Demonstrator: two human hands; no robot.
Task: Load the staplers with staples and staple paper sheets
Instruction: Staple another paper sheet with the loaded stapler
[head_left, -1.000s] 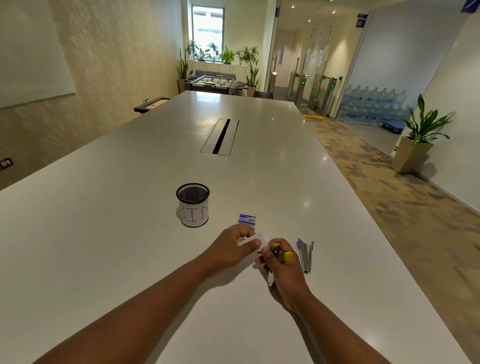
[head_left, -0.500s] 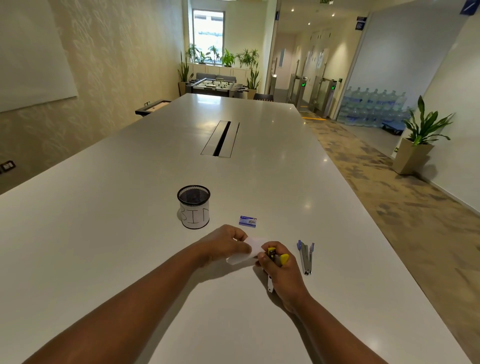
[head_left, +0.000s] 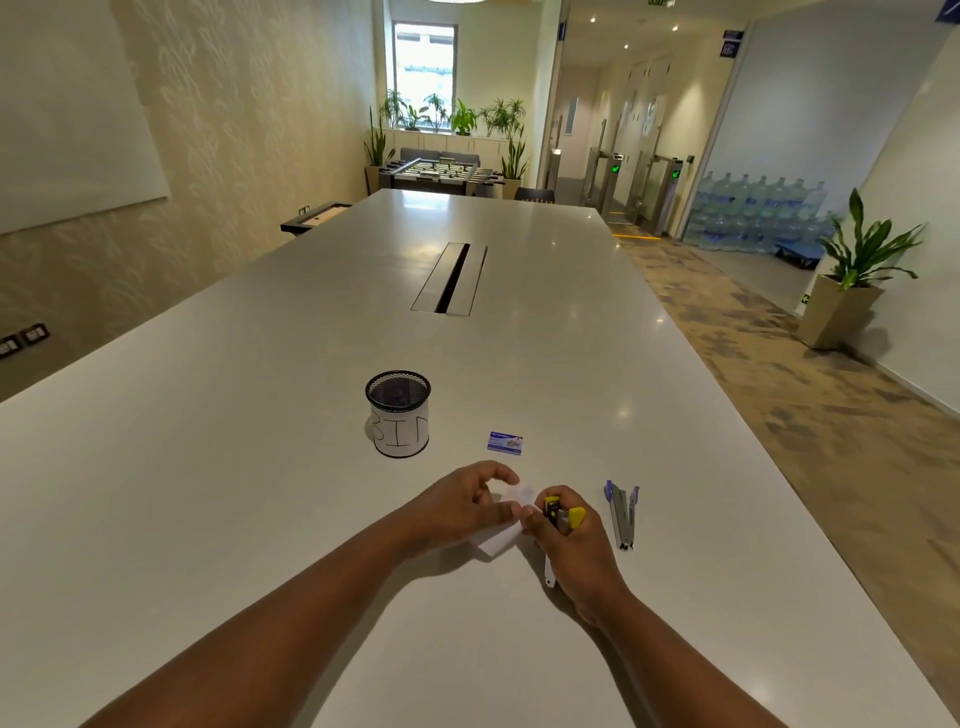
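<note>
Lowered slightly, the paper slip (head_left: 501, 538) stays pinched by the left hand (head_left: 462, 506); the right hand (head_left: 569, 545) grips the yellow stapler (head_left: 563, 517).

Two bare forearms, no sleeves in view. Left grip (head_left: 462, 506) and right grip (head_left: 571, 551): no gloves, rings, watch or wristband visible. Nothing else of body shown.

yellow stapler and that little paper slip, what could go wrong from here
1. The left hand pinches the paper slip right beside the yellow stapler in the right hand; fingertips could get nipped.
2. The slip is small, so the staple may miss its edge.
3. The blue stapler lies near the right hand and could get knocked.
</note>
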